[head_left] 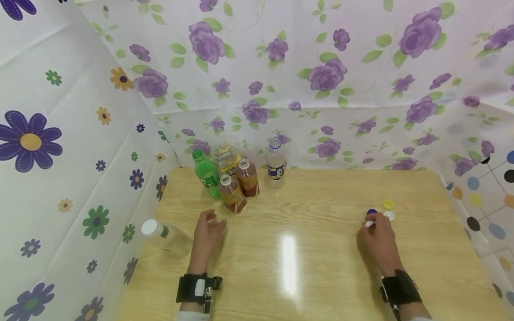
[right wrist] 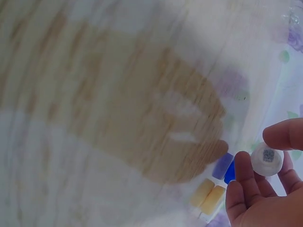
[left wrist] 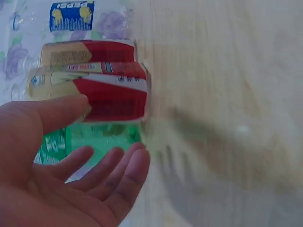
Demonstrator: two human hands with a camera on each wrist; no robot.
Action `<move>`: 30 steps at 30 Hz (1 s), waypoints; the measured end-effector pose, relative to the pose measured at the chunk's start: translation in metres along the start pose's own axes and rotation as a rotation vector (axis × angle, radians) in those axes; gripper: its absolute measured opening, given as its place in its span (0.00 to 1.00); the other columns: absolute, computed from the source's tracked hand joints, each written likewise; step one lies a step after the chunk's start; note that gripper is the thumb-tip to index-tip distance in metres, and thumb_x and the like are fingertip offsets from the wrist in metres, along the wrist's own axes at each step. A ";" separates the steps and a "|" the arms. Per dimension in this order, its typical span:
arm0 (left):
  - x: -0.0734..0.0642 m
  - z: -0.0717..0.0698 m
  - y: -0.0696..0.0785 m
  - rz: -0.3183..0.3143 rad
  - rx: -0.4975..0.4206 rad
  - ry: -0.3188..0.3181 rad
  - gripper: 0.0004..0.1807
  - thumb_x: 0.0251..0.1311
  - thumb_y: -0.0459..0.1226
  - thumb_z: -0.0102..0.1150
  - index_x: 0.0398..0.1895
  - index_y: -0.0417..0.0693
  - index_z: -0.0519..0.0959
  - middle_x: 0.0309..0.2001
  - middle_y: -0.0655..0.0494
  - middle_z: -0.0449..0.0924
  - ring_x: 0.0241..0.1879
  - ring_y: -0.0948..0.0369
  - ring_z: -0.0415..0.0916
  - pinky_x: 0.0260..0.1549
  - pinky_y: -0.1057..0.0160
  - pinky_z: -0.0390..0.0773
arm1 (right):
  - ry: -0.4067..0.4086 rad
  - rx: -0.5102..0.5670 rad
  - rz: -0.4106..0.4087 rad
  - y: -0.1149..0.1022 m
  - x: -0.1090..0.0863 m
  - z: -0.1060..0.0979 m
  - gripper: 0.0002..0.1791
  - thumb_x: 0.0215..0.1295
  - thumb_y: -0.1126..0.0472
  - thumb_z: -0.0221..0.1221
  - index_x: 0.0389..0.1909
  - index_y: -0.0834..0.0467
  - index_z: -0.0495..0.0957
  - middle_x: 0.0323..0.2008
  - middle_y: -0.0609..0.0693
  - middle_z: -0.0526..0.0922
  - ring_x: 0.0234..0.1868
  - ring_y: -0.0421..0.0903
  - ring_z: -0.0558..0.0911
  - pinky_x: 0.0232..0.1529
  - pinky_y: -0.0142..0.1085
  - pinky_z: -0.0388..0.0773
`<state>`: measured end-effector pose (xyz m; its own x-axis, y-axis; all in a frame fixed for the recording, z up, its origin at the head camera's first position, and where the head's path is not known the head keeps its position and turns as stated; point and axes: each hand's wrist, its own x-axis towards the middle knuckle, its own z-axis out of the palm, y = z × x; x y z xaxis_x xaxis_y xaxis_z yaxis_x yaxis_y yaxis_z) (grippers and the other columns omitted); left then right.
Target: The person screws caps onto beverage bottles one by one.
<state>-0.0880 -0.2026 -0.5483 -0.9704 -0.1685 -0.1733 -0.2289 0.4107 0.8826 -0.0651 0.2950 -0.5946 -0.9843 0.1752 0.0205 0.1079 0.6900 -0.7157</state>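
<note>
My right hand (head_left: 379, 238) pinches a white bottle cap (right wrist: 266, 159) between thumb and fingers, a small square code showing on it. Just past those fingers are a blue cap (head_left: 372, 211), a yellow cap (head_left: 387, 204) and another white cap (head_left: 389, 216). Over the left part of the table, my left hand (head_left: 206, 238) holds nothing, its fingers loosely bent and apart. Nearest to it are a red-labelled bottle (left wrist: 113, 92) without a cap and a green bottle (left wrist: 102, 139). A clear bottle (head_left: 170, 240) with a white cap is beside its wrist.
Behind the front red-labelled bottle are a second one (head_left: 248, 180) and a clear bottle with a yellow label (head_left: 226, 160). A clear Pepsi bottle (head_left: 275, 165) stands farther right by the flowered backdrop (head_left: 281, 93). Patterned sheets flank the wooden table (head_left: 329, 258).
</note>
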 end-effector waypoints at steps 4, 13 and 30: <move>0.015 0.009 0.008 0.037 0.012 0.025 0.43 0.72 0.41 0.69 0.80 0.38 0.56 0.71 0.35 0.65 0.67 0.38 0.68 0.61 0.40 0.74 | 0.018 0.006 -0.036 0.002 -0.002 0.002 0.14 0.74 0.69 0.56 0.56 0.70 0.70 0.55 0.68 0.71 0.53 0.64 0.76 0.48 0.55 0.76; 0.029 0.016 0.022 0.100 0.033 0.059 0.48 0.68 0.44 0.73 0.81 0.36 0.55 0.71 0.35 0.61 0.69 0.37 0.63 0.64 0.41 0.71 | 0.013 0.003 -0.020 0.004 -0.003 0.001 0.11 0.79 0.62 0.58 0.52 0.66 0.75 0.53 0.65 0.75 0.52 0.61 0.78 0.46 0.51 0.77; 0.045 0.030 0.028 0.221 0.002 0.046 0.45 0.68 0.45 0.74 0.79 0.42 0.57 0.73 0.40 0.62 0.71 0.46 0.62 0.69 0.42 0.66 | 0.038 0.003 -0.027 0.002 -0.013 0.000 0.22 0.81 0.66 0.55 0.69 0.70 0.71 0.63 0.69 0.74 0.61 0.67 0.76 0.56 0.63 0.75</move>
<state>-0.1408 -0.1719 -0.5442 -0.9924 -0.1150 0.0449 -0.0109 0.4439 0.8960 -0.0517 0.2942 -0.5961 -0.9808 0.1835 0.0662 0.0811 0.6924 -0.7170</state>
